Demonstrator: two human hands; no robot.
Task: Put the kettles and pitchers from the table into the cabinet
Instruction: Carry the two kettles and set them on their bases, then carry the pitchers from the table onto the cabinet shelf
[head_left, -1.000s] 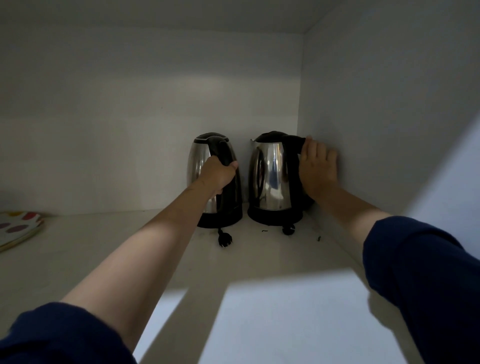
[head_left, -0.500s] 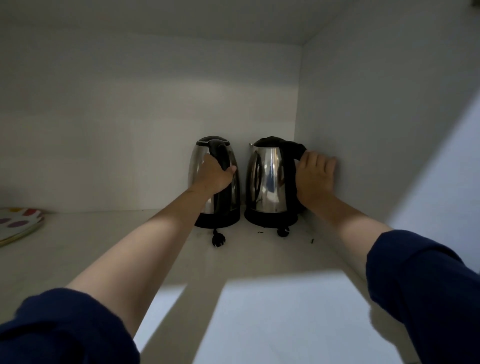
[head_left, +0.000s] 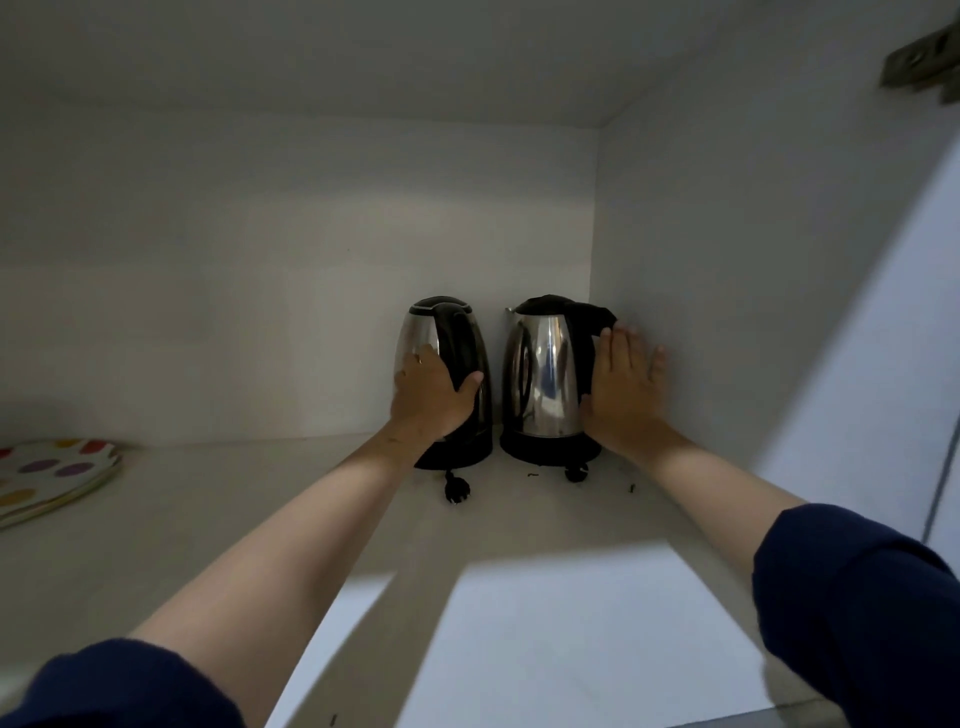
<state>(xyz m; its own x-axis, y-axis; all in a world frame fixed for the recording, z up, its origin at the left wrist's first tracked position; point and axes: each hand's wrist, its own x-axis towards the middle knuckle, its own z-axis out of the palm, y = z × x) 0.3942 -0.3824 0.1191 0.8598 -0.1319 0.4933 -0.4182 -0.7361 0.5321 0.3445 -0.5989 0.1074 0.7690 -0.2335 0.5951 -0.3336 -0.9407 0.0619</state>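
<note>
Two steel kettles with black handles and bases stand upright side by side in the cabinet's back right corner. My left hand (head_left: 431, 397) lies against the left kettle (head_left: 457, 322), fingers stretched over its steel side and thumb across the handle, no longer curled round it. My right hand (head_left: 623, 389) is flat with fingers straight, its palm beside the right kettle (head_left: 545, 364) at the handle, between kettle and side wall. Each kettle's black plug lies on the shelf in front: the left plug (head_left: 456, 491) and the right plug (head_left: 576, 473).
The white cabinet shelf (head_left: 260, 519) runs leftward to a stack of dotted plates (head_left: 47, 478) at the left edge. The right side wall (head_left: 727, 312) is close to the right kettle. A metal hinge (head_left: 919, 62) shows at the top right.
Both hands have loosened: the left fist on the handle has spread flat over the left kettle, and the right fingers have straightened off the right kettle's handle. The kettles stand still.
</note>
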